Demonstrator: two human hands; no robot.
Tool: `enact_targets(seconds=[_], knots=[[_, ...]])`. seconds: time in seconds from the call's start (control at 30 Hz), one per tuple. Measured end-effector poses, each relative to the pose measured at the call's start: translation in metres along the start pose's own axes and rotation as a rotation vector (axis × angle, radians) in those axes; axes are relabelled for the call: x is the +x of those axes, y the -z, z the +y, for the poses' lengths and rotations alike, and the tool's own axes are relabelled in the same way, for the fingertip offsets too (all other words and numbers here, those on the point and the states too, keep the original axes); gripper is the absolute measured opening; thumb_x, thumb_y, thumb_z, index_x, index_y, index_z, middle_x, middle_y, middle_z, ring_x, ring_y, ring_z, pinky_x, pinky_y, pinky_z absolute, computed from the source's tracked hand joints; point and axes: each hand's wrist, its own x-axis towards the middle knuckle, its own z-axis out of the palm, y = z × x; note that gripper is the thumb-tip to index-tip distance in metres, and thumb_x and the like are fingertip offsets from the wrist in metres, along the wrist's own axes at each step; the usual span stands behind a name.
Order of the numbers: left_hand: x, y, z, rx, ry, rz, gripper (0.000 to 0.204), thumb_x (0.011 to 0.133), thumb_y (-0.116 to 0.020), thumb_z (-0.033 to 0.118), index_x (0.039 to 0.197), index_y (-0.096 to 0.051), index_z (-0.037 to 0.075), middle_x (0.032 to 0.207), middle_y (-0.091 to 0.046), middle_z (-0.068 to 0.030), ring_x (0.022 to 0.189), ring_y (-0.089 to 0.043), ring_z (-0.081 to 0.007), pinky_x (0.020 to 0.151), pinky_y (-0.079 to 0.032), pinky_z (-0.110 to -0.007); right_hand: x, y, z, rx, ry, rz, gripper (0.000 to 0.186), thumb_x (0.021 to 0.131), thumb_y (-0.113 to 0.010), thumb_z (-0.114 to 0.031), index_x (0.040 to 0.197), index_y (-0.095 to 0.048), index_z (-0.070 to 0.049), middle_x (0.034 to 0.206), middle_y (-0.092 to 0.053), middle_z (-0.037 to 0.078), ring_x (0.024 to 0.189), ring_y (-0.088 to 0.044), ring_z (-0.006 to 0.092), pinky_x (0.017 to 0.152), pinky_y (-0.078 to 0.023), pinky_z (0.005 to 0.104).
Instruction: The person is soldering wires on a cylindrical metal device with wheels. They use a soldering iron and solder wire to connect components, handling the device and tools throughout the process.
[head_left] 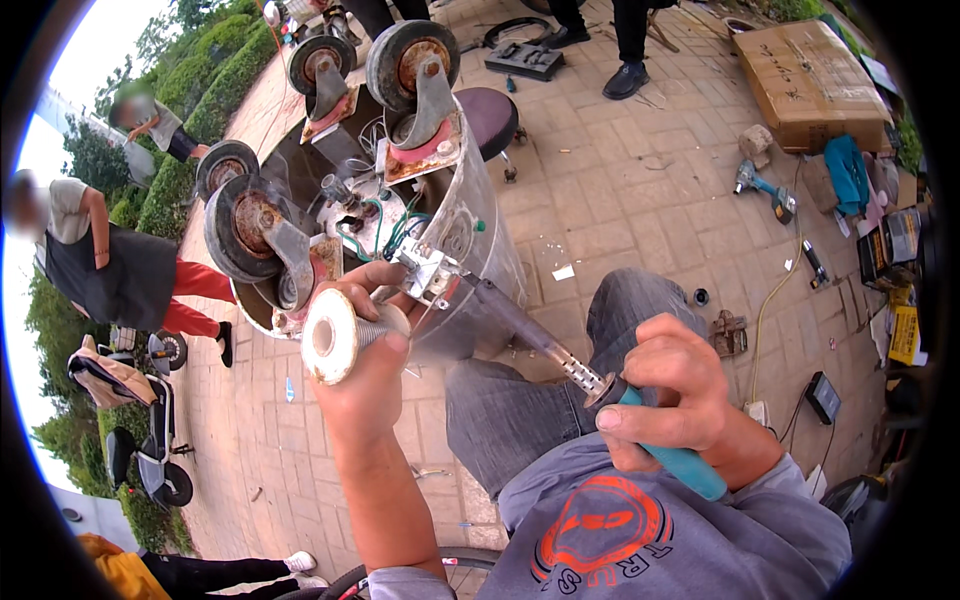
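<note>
My left hand (360, 380) grips a white spool (322, 337) wound with silvery wire, its fingertips close to a small metal component (428, 272) with wires; I cannot tell if they touch it. My right hand (660, 390) is closed round the teal handle of a soldering iron (540, 345), whose dark shaft reaches up-left to that component. Behind them an upturned metal drum (480, 270) carries several rusty caster wheels (412, 65) on red plates. Green and blue wires run inside it around a white round part (370, 215). The iron's very tip is hard to make out.
Paving surrounds my knees. A round stool (485, 125) and black tool case (525, 62) stand behind the drum. Cardboard (800, 80), a cordless tool (765, 190) and boxes lie right. A scooter (140, 430) and several people (110, 270) are left; more legs show at top and bottom.
</note>
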Motion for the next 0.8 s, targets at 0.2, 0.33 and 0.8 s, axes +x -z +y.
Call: enact_targets(seconds=[0.2,0.33,0.8], knots=[[-0.0006,-0.0016,0.0012,0.016,0.001,0.010,0.031,0.071,-0.060,-0.008,0.097,-0.048,0.004,0.120,-0.053,-0.0213,0.114,-0.054,-0.0333,0.097,-0.051,-0.055,0.0026,0.0000,0.0018,-0.019,0.006,-0.010,0.037,0.066,-0.079,-0.024,0.102,-0.074,-0.021,0.085,-0.054,0.004,0.059,-0.054,0.0165,0.063,-0.045,0.0342],[0.0000,-0.0007,0.0008,0.020,0.003,0.002,0.031,0.071,-0.059,-0.008,0.097,-0.048,0.004,0.119,-0.053,-0.0210,0.115,-0.054,-0.0334,0.096,-0.051,-0.055,0.0053,0.0017,0.0013,-0.024,0.009,-0.030,0.037,0.066,-0.078,-0.024,0.102,-0.074,-0.022,0.085,-0.054,0.004,0.058,-0.054,0.0163,0.063,-0.045,0.0339],[0.0006,-0.0032,-0.0025,0.064,-0.011,0.075,0.040,0.065,-0.066,0.001,0.100,-0.047,0.003,0.119,-0.051,-0.0191,0.098,-0.062,-0.0251,0.085,-0.060,-0.046,0.0027,0.0024,0.0019,-0.020,-0.012,-0.017,0.037,0.064,-0.080,-0.024,0.101,-0.075,-0.021,0.084,-0.053,0.004,0.059,-0.054,0.0162,0.061,-0.043,0.0335]])
